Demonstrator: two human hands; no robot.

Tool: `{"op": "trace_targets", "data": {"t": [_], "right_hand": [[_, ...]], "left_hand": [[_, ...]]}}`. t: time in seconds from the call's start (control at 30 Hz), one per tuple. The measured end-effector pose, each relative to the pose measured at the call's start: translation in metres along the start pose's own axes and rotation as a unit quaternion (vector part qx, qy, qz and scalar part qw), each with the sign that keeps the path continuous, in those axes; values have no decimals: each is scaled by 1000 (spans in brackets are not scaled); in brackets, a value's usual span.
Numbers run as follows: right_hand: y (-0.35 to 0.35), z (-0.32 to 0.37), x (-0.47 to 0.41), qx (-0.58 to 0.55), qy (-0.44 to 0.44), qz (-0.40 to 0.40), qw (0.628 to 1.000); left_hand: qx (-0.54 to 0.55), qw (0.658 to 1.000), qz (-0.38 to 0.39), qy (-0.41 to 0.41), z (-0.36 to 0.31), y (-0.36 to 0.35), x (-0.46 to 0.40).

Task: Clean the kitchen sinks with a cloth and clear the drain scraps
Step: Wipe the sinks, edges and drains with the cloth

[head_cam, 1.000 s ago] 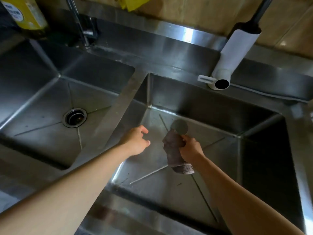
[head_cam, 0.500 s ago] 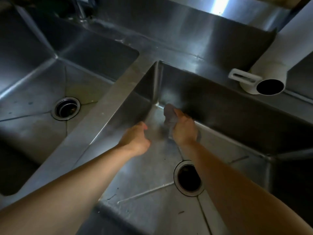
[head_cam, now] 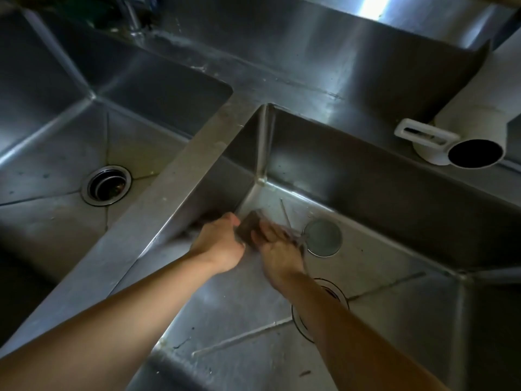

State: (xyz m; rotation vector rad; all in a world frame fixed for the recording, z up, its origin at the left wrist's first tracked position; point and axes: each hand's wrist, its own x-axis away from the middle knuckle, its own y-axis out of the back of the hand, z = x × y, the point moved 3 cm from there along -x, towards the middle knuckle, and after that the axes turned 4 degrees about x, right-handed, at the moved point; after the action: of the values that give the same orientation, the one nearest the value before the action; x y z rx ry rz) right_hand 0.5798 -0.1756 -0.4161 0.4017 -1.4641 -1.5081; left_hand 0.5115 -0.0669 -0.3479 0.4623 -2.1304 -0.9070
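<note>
A dark brownish cloth (head_cam: pixel 248 225) lies bunched on the floor of the right sink (head_cam: pixel 394 277), near its far left corner. My left hand (head_cam: pixel 218 244) grips the cloth's left end with curled fingers. My right hand (head_cam: pixel 277 249), blurred by motion, holds its right end against the steel. The right sink's drain (head_cam: pixel 335 294) is mostly hidden under my right forearm. A round grey drain cover (head_cam: pixel 322 237) lies flat just right of my right hand. The left sink (head_cam: pixel 56 136) has an open drain (head_cam: pixel 106 185) with brownish bits inside.
A white spout with a dark round mouth (head_cam: pixel 476 153) hangs over the right sink's back rim. A steel divider (head_cam: pixel 169 193) separates the two sinks. Small dark specks (head_cam: pixel 304 372) dot the right sink floor near the front. A tap base (head_cam: pixel 135 21) stands at the back left.
Both hands have dropped toward the sink floor's far left corner. My left hand has closed in and taken the cloth's left end. The round drain cover has come into view.
</note>
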Motion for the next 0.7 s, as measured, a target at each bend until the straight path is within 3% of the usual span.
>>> {"op": "trace_targets", "data": {"t": [0.03, 0.2, 0.43, 0.57, 0.7], "right_hand": [[-5, 7, 6, 17, 28, -34, 999], [-6, 5, 0, 68, 55, -43, 995], [29, -30, -66, 77, -58, -43, 994], [33, -35, -79, 53, -57, -55, 995], [28, -16, -55, 58, -2, -29, 998]], "left_hand": [[1, 1000, 2, 2, 0, -1, 2], [12, 1000, 8, 12, 3, -2, 3], [17, 1000, 5, 7, 4, 1, -13], [23, 1000, -2, 13, 8, 0, -13], [14, 1000, 6, 21, 14, 1, 2]]}}
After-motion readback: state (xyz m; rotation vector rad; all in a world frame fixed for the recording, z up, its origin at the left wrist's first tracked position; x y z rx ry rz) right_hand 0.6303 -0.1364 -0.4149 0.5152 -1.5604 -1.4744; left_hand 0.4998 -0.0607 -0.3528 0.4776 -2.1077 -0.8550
